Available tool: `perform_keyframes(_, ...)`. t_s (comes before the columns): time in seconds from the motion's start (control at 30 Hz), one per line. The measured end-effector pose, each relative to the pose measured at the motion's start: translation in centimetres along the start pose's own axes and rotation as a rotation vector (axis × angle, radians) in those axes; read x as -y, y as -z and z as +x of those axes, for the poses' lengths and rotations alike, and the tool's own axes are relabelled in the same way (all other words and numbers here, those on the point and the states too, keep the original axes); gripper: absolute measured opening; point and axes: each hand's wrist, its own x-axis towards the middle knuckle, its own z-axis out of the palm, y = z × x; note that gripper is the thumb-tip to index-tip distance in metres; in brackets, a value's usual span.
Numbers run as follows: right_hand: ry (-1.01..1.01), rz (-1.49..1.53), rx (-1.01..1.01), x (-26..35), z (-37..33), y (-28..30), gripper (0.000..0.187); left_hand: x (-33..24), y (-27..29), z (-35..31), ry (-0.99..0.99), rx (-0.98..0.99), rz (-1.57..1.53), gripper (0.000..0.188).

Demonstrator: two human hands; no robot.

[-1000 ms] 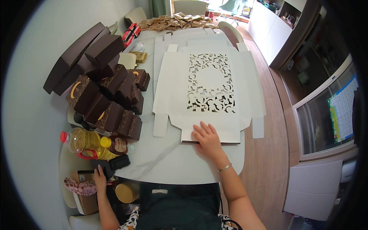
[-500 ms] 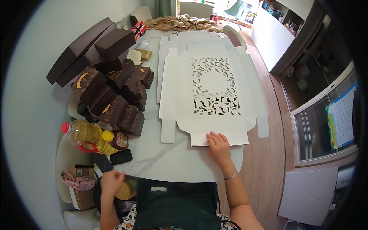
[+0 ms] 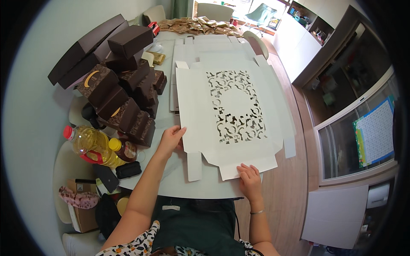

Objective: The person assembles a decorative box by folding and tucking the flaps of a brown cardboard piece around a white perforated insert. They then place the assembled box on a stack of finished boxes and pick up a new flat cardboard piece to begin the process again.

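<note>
A large white flat cardboard box blank [image 3: 194, 106] lies face up on the marble-patterned table [image 3: 159, 187], with a lacy cut-out pattern in its middle panel. At its left edge, my left hand [image 3: 171, 141] pinches the board between thumb and fingers. My right hand [image 3: 250, 181] holds the near flap, fingers on top and the thumb hidden beneath. The near side of the blank looks slightly raised and turned. More flat white cardboard [image 3: 174, 85] shows under its left and far edges.
Dark brown boxes [image 3: 130, 40] are piled on the left. Nearer stand an oil bottle [image 3: 92, 145], a yellow-capped bottle [image 3: 128, 150] and a black case [image 3: 128, 170]. Several gold-brown packets [image 3: 196, 26] cover the far end. Chairs [image 3: 256, 42] line the table.
My left hand has come up from beside the table's near edge to grip the blank's left edge. My right hand has drawn the near flap closer, and the blank has turned slightly.
</note>
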Motion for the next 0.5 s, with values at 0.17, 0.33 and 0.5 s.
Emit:
perform_keyframes(0.17, 0.028, 0.111, 0.055, 1.4, 0.1, 0.0, 0.019, -0.9, -2.6, -0.2, 0.011, 0.095, -0.482, 0.069)
perform_keyframes(0.33, -0.144, 0.223, 0.285, 1.4, 1.2, 0.9, 0.021, 2.6, -4.0, 0.4, -0.001, 0.191, -0.826, 0.071)
perform_keyframes(0.5, -0.179, 0.633, 0.338, 3.3, 6.8, 0.1, 0.043, 3.5, -3.5, 1.7, 0.021, 0.129, -0.825, 0.062)
